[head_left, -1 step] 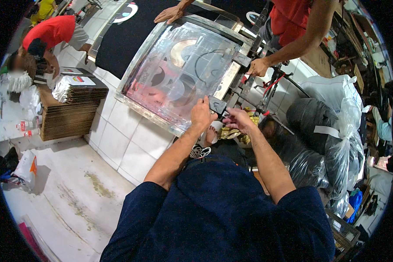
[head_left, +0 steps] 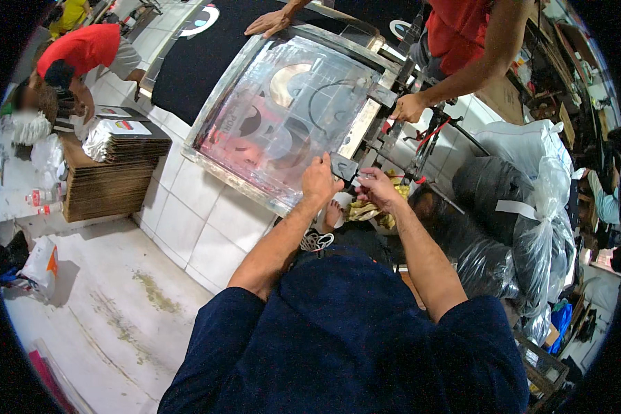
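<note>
A screen-printing frame [head_left: 228, 176] with a see-through mesh lies ahead of me, slanted, pale and stained along its edges. At its near right corner sits a grey metal clamp [head_left: 343, 165]. My left hand [head_left: 318, 181] is closed at this corner, fingers curled against the clamp and thumb pointing right. Just right of the clamp, my right hand [head_left: 378, 189] has its thumb and fingers bent together at a small dark part on the clamp's end. What lies between those fingertips is too small to make out.
A co-worker's hands rest on the frame's far edge [head_left: 269, 23] and the metal bracket beside it [head_left: 410, 107]. Black fabric [head_left: 186, 76] lies beyond. Stacked boards [head_left: 117, 172] stand left, with another person bending there. Plastic-wrapped bundles [head_left: 493, 196] crowd the right.
</note>
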Motion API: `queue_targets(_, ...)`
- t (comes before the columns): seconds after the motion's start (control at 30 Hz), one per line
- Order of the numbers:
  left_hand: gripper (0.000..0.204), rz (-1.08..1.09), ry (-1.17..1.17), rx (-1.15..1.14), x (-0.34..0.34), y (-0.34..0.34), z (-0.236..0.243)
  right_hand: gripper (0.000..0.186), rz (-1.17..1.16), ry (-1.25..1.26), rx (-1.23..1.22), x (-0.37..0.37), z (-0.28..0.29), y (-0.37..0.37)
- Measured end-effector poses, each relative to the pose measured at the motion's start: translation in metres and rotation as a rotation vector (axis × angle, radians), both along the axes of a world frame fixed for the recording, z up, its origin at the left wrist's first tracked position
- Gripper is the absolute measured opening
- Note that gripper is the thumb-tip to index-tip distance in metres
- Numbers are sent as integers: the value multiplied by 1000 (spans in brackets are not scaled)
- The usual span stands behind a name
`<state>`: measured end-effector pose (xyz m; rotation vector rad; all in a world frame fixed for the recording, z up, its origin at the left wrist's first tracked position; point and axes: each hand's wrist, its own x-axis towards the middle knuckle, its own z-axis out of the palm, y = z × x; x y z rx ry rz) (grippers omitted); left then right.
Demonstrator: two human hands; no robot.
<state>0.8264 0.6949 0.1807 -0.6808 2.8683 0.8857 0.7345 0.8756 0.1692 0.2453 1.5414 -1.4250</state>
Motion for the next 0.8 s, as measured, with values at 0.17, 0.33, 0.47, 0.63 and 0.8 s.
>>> queue_targets(0.17,87,7,30,4,-7,-4,3,56,-39,-170,69,-12,0,-6)
queue_targets(0.33,83,1,28,18,-8,-4,2,49,-103,-66,39,-10,-6,-4)
queue_targets(0.47,79,-6,29,22,-9,-5,1,43,-85,-245,84,-16,-11,-2)
queue_targets(0.63,81,-2,15,3,-9,-3,3,42,-46,-115,12,-16,-18,-6)
queue_targets(0.8,85,-26,-30,-23,-9,-2,7,42,-57,-147,52,-17,-20,-6)
